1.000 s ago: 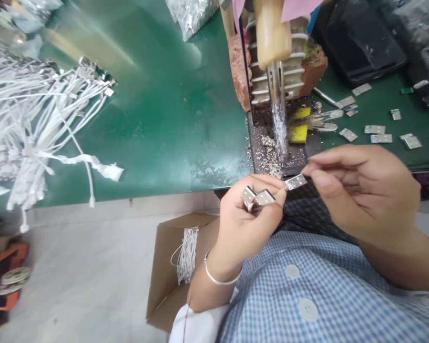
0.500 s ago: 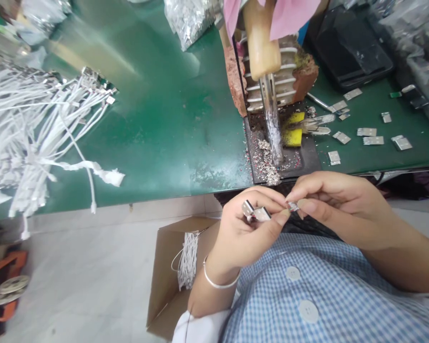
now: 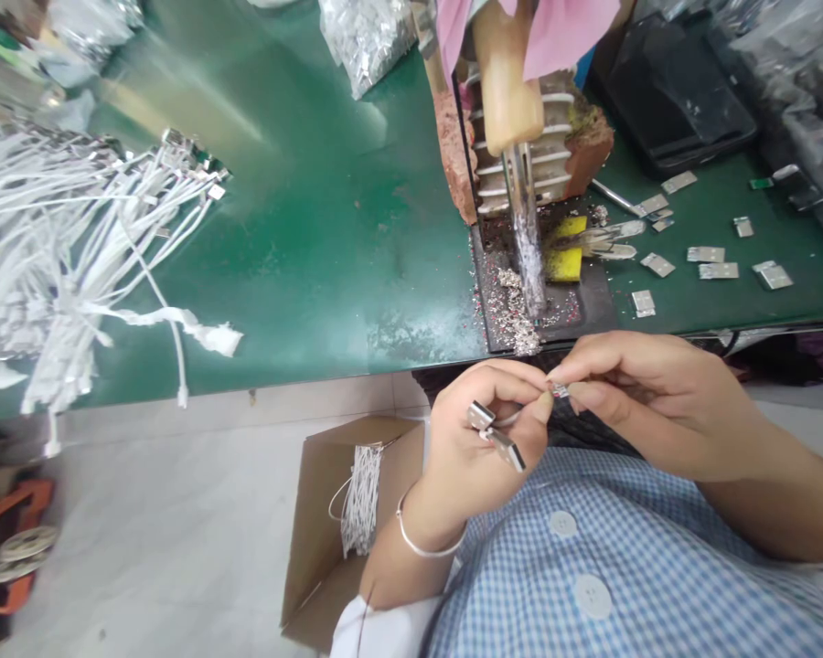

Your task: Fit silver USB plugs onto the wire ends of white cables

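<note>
In front of the table edge, my left hand (image 3: 484, 439) is closed round thin white cable ends. Two metal USB plugs (image 3: 506, 449) stick out between its fingers and thumb. My right hand (image 3: 648, 397) pinches a tiny metal connector (image 3: 560, 390) between thumb and forefinger, and the left fingertips meet it from the other side. Just beyond the hands, a soldering iron with a wooden handle (image 3: 508, 91) points down over a dark tray (image 3: 593, 315) strewn with solder bits. A yellow sponge (image 3: 566, 251) lies beside the iron's tip.
White cables (image 3: 75, 247) are heaped on the green table (image 3: 302, 228) at the left. Loose metal plug shells (image 3: 719, 270) and a black phone (image 3: 678, 91) lie at the right. Below the table stands a cardboard box (image 3: 315, 512) holding a white cable bundle (image 3: 362, 498).
The USB plugs in my left hand have turned and swung downward, and its thumb has shifted, showing more white cable. My right hand has barely moved.
</note>
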### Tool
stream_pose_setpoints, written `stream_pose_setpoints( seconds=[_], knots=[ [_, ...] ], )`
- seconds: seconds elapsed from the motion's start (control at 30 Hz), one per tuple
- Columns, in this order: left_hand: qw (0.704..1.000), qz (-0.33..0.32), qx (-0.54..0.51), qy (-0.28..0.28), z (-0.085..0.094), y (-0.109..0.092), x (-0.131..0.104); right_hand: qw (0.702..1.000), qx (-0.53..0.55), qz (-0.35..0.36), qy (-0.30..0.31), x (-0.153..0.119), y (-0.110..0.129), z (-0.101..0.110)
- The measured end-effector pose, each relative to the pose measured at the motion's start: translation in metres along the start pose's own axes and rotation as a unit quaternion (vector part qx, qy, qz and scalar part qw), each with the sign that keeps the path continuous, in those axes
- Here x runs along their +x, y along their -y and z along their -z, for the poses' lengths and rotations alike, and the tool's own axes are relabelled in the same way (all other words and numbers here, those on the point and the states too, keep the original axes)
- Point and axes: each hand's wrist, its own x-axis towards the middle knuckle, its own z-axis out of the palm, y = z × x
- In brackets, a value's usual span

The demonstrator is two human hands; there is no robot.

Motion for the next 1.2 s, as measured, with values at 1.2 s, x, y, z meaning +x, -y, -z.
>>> stream_pose_setpoints(
  seconds=[1.2],
  knots=[
    [0.998,0.011,-0.001,-0.058,0.000,0.001,0.026,0.965,-0.177,0.094,-0.169,0.006,-0.009,-0.010]
  ],
)
